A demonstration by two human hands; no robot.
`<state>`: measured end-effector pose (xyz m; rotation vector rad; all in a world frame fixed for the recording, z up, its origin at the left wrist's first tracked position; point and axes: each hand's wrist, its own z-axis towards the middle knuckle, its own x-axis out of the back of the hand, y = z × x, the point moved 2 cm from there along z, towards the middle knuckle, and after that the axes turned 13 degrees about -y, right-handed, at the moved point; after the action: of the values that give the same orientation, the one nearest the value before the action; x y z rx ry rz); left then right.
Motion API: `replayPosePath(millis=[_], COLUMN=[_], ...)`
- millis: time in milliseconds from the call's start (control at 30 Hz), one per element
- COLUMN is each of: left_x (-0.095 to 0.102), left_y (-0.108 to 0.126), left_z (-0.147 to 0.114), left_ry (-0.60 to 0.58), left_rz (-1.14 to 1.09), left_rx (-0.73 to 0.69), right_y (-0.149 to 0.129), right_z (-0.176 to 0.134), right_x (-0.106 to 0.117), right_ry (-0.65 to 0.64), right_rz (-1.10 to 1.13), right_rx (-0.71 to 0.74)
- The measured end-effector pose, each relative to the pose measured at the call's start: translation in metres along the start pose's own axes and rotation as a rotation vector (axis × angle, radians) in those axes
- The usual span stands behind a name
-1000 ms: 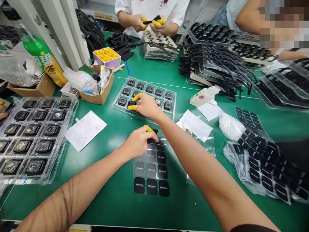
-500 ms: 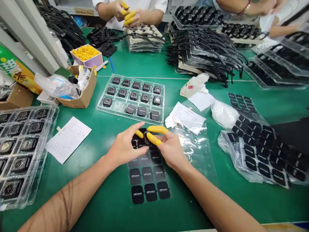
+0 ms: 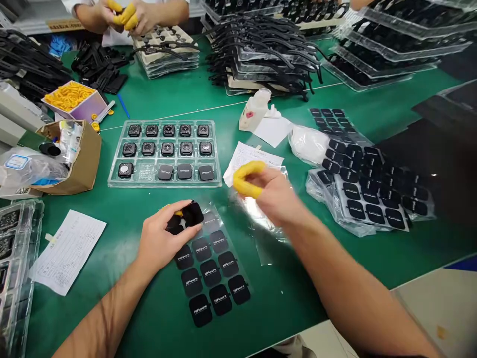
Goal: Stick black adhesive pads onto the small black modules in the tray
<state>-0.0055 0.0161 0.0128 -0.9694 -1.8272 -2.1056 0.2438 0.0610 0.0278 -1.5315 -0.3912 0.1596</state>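
My left hand is closed on a black square smartwatch body, its glossy face tilted up. Beneath it lies a clear sheet of black square films printed "HiFuture", on the green table. My right hand wears yellow finger cots and hovers over crumpled clear plastic. Its thumb and index finger curl into a pinch; whatever is between the tips is too blurred to make out. Ahead, a clear plastic tray holds several watch bodies, three showing printed faces.
More film sheets lie on plastic bags at right. Stacked trays with black straps stand at the back. A cardboard box, a box of yellow finger cots and a paper form are at left. A co-worker's hands work across the table.
My right hand has come away from the watch body and moved right, over the clear plastic. My left hand still holds the watch body. The whole view has swung to the right.
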Motion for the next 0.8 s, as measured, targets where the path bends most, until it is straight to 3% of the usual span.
replayPosePath(millis=[67,100,133,200,267,333,400,467,533,600,700,800], left_x=[0.001,0.001,0.001,0.001,0.0,-0.001,-0.002,-0.002,-0.002,-0.002,-0.001,0.0], left_y=[-0.001,-0.001,-0.001,-0.002,-0.003,-0.003,-0.004,-0.005,-0.006,-0.006,-0.006,-0.006], left_z=[0.0,0.001,0.001,0.001,0.001,0.001,0.001,0.0,0.0,0.0,0.0,-0.001], left_ry=[-0.008,-0.011,-0.012,-0.01,-0.016,-0.024,-0.024,-0.022,-0.033,-0.056,-0.072,-0.067], left_rz=[-0.084,-0.12,-0.147,-0.183,-0.198,-0.206,-0.214,-0.225,-0.231,-0.214,-0.194,-0.206], left_rx=[0.069,0.093,0.111,0.133,0.142,0.129,0.107,0.095,0.092,0.072,0.046,0.077], right_y=[0.0,0.001,0.002,0.005,0.013,0.021,0.025,0.021,0.011,0.002,-0.003,0.0], right_z=[0.001,0.001,0.002,0.006,0.012,0.017,0.019,0.015,0.007,0.0,-0.004,-0.003], right_x=[0.035,0.048,0.056,0.057,0.043,0.025,0.009,-0.004,-0.021,-0.041,-0.064,-0.07], right_ry=[-0.129,-0.133,-0.103,0.088,0.243,0.27,0.241,0.208,0.103,-0.037,-0.075,-0.051], right_rz=[-0.3,-0.462,-0.612,-0.803,-0.892,-0.964,-0.992,-0.913,-0.766,-0.656,-0.637,-0.641], right_rx=[-0.185,-0.257,-0.298,-0.279,-0.228,-0.212,-0.131,0.082,0.342,0.493,0.467,0.409])
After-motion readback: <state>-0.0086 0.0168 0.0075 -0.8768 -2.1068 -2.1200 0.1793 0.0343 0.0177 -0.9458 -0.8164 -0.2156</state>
